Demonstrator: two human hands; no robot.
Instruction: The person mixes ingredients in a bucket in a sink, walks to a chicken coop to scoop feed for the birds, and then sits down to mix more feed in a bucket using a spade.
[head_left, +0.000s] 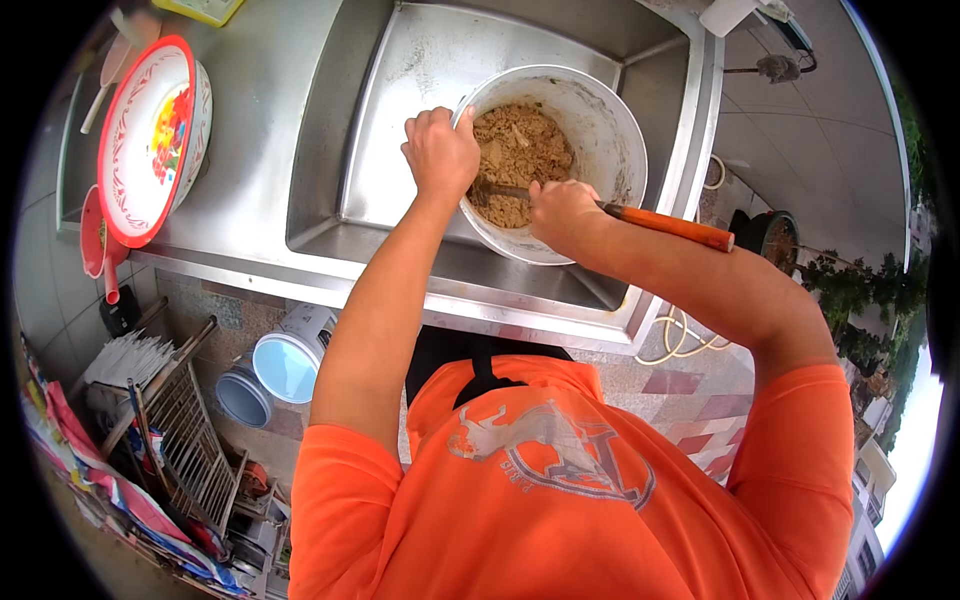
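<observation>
A white plastic bucket (611, 142) stands in the stainless steel sink (420, 45), with a brown, crumbly mass (525, 146) inside it. My left hand (444, 150) grips the bucket's rim on the left side. Across the bucket's mouth lies a long-handled tool with an orange wooden handle (667, 223); my right hand (564, 214) is closed around its shaft. The tool's dark metal end (495, 191) reaches into the brown mass near the left wall, and its tip is partly buried, so its exact shape cannot be told.
On the steel counter (247, 112) at left rests an enamel basin (124, 150) with a red rim, beside a red plastic dipper (97, 232). Below the counter are two buckets (285, 367) and a slatted rack (195, 442). A pale hose (679, 337) lies right of the sink.
</observation>
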